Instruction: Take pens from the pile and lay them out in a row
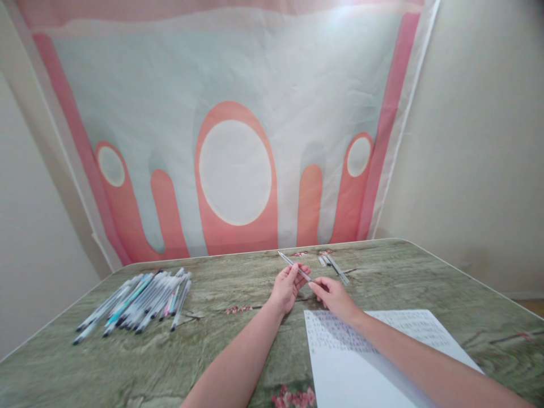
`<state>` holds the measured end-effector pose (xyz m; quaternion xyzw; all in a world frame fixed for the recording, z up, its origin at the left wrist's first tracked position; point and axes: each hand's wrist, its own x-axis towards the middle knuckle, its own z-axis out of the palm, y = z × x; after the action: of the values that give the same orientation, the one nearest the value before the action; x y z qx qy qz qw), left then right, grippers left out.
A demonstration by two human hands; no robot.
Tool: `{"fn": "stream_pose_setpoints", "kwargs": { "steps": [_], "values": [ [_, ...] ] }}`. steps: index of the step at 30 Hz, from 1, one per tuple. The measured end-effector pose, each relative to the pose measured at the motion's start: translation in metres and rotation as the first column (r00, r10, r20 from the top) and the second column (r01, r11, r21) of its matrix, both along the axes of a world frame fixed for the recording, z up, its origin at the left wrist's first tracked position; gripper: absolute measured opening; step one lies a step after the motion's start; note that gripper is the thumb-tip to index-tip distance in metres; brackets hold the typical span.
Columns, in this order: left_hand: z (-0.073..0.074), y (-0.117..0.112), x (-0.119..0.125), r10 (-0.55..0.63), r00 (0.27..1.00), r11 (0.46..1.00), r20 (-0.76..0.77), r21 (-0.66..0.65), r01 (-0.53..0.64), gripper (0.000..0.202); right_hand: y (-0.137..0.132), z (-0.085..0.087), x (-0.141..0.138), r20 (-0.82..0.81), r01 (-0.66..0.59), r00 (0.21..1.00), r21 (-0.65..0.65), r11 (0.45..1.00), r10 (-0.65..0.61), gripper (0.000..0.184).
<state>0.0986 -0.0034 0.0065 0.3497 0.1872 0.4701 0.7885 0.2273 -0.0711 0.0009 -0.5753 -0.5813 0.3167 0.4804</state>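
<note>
Slim clear-and-grey plastic pen point(286, 259): lies between both hands, above the far middle of the green-brown wood-patterned tabletop point(221, 357), aimed toward ten o'clock.
Bare left hand point(288, 288): half curled, palm upward, clamped lightly on the pen; could lose it through too loose a thumb.
Bare right hand point(335, 294): pinched on the near end; could twist the pen free by pulling off-line.
Pen's near end: hidden by right fingertips.
Loose pile of clear-white pens with dark ends point(147, 300): sits at nine o'clock from the hands; could scatter if knocked; too overlapped to count.
Slender grey sticks point(339, 271): lie at two o'clock; could roll if brushed; hard to identify.
White paper sheet point(340, 377): lies at five o'clock beneath the bare right forearm point(399, 351); could crease from dragging; bears marks too blurred to read; cut off at six o'clock.
</note>
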Motion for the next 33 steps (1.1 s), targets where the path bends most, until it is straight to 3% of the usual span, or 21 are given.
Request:
{"fn": "stream_pose_setpoints", "kwargs": {
  "steps": [3,9,15,20,33],
  "values": [
    [-0.0015,0.0006,0.0005,0.010,1.000,1.000,-0.003,-0.007,-0.010,0.022,0.0027,-0.0030,-0.0003,-0.089,-0.013,0.996,-0.073,0.997,0.007,0.043],
    [-0.0032,0.0011,0.0008,0.011,1.000,1.000,0.007,0.003,-0.011,0.024,0.0034,-0.0047,0.0010,-0.081,0.005,0.997,-0.025,1.000,-0.007,0.034],
    [-0.0019,0.0009,0.0006,0.021,1.000,1.000,-0.003,-0.019,-0.021,0.025,0.0047,-0.0044,-0.0004,-0.120,-0.029,0.993,-0.066,0.997,0.021,0.043],
    [-0.0024,0.0013,0.0008,0.013,1.000,1.000,0.007,-0.009,-0.013,0.024,0.0037,-0.0040,0.0004,-0.107,-0.008,0.994,-0.046,0.999,0.003,0.033],
    [-0.0009,0.0006,0.0006,0.026,1.000,0.999,0.011,-0.025,-0.026,0.023,0.0027,-0.0016,-0.0008,-0.126,-0.022,0.992,-0.080,0.997,0.012,0.038]
  ]
}}
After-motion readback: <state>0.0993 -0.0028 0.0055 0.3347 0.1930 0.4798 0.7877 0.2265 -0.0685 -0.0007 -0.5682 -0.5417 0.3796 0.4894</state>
